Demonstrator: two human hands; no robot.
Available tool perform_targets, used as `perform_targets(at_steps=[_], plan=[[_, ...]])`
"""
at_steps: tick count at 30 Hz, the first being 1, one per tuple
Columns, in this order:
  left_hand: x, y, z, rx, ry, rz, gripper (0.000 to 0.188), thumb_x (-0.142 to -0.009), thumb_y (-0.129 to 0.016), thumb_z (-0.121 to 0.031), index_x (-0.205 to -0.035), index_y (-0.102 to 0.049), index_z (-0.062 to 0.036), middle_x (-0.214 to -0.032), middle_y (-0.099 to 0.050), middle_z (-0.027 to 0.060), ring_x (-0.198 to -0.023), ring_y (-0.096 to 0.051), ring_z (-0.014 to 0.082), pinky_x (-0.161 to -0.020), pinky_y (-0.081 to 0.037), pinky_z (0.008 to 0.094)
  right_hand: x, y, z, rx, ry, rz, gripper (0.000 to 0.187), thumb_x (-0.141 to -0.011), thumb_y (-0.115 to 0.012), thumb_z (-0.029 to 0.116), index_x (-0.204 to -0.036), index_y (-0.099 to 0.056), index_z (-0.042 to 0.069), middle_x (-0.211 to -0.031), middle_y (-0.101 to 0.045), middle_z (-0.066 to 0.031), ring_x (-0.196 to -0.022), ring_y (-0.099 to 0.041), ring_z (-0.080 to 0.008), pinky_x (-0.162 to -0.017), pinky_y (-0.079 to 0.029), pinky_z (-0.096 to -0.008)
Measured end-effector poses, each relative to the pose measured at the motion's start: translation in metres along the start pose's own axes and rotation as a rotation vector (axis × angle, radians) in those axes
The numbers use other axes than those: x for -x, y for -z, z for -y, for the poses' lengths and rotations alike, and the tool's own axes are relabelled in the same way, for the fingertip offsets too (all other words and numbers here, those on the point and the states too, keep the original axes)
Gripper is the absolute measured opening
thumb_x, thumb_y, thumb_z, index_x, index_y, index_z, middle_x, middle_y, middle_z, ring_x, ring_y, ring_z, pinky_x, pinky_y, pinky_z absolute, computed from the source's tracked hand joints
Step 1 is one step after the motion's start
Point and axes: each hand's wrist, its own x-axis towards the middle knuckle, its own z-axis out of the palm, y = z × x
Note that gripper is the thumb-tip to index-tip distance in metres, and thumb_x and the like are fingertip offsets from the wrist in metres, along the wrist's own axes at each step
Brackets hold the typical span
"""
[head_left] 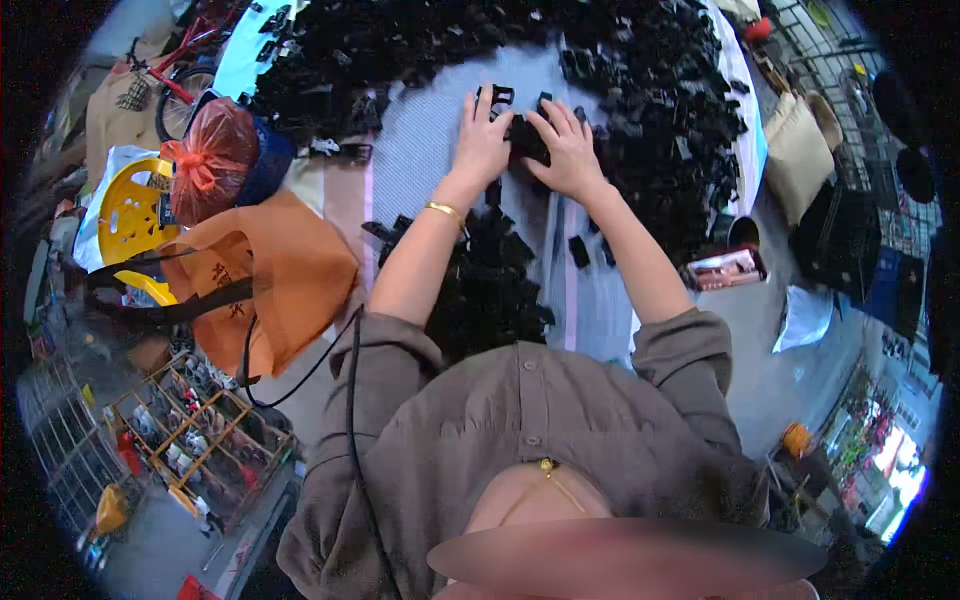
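My left hand and my right hand reach forward side by side over a grey striped cloth. Between them they grip a small black plastic part, fingers curled on it from both sides. A gold bangle sits on my left wrist. A big heap of black plastic parts rings the far side and right of the cloth. A smaller pile of the same parts lies close to me, between my forearms.
An orange fabric bag with a black strap lies at my left. Beyond it sit a red mesh bag and a yellow plastic chair. A small open box and a dark cup stand at the right.
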Motion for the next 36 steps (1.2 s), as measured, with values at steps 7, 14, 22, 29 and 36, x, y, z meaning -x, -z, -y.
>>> perform_targets(at_steps=[7, 14, 22, 29, 36], plan=[[0.039, 0.021, -0.014, 0.142, 0.071, -0.027, 0.049, -0.064, -0.070, -0.005, -0.111, -0.057, -0.0124, -0.138, -0.023, 0.0222, -0.122, -0.031, 0.0381, -0.101, -0.031, 0.0399, 0.051, 0.027, -0.020, -0.661, -0.255, -0.448, 0.022, -0.078, -0.059, 0.005, -0.099, -0.061, 0.001, -0.102, -0.060, -0.0134, -0.078, -0.060, -0.0152, -0.069, -0.047, -0.0246], [0.041, 0.021, -0.017, -0.062, 0.028, -0.141, 0.026, -0.068, -0.062, -0.005, -0.095, -0.061, -0.0059, -0.127, -0.038, 0.0212, -0.115, -0.035, 0.0400, -0.097, -0.033, 0.0432, 0.070, 0.012, -0.014, -0.427, -0.218, -0.402, 0.015, -0.077, -0.060, 0.006, -0.090, -0.063, 0.003, -0.085, -0.062, -0.0125, -0.075, -0.061, -0.0266, -0.066, -0.049, -0.0307], [0.037, 0.024, -0.017, 0.226, 0.055, -0.321, 0.021, -0.072, -0.057, -0.004, -0.092, -0.062, -0.0060, -0.101, -0.058, 0.0151, -0.099, -0.052, 0.0297, -0.088, -0.041, 0.0358, 0.043, -0.003, -0.018, 0.038, -0.285, -0.115, 0.021, -0.078, -0.057, 0.014, -0.098, -0.061, 0.011, -0.094, -0.060, -0.0075, -0.082, -0.058, -0.0267, -0.069, -0.048, -0.0354], [0.024, 0.019, -0.015, 0.752, 0.430, -0.252, 0.016, -0.074, -0.055, -0.004, -0.089, -0.062, -0.0011, -0.079, -0.064, 0.0121, -0.072, -0.062, 0.0213, -0.068, -0.048, 0.0298, 0.053, 0.000, -0.020, -0.058, -0.300, -0.267, 0.024, -0.073, -0.056, 0.010, -0.096, -0.061, 0.011, -0.085, -0.062, -0.0091, -0.081, -0.058, -0.0256, -0.066, -0.049, -0.0344], [0.021, 0.031, -0.037, 0.653, 0.236, -0.232, 0.017, -0.076, -0.057, -0.006, -0.092, -0.062, -0.0025, -0.075, -0.063, 0.0071, -0.066, -0.058, 0.0133, -0.062, -0.047, 0.0249, 0.070, 0.031, 0.023, -1.286, -0.583, -0.310, 0.032, -0.078, -0.061, 0.002, -0.109, -0.055, -0.001, -0.093, -0.061, -0.0057, -0.077, -0.058, -0.0118, -0.068, -0.048, -0.0247]])
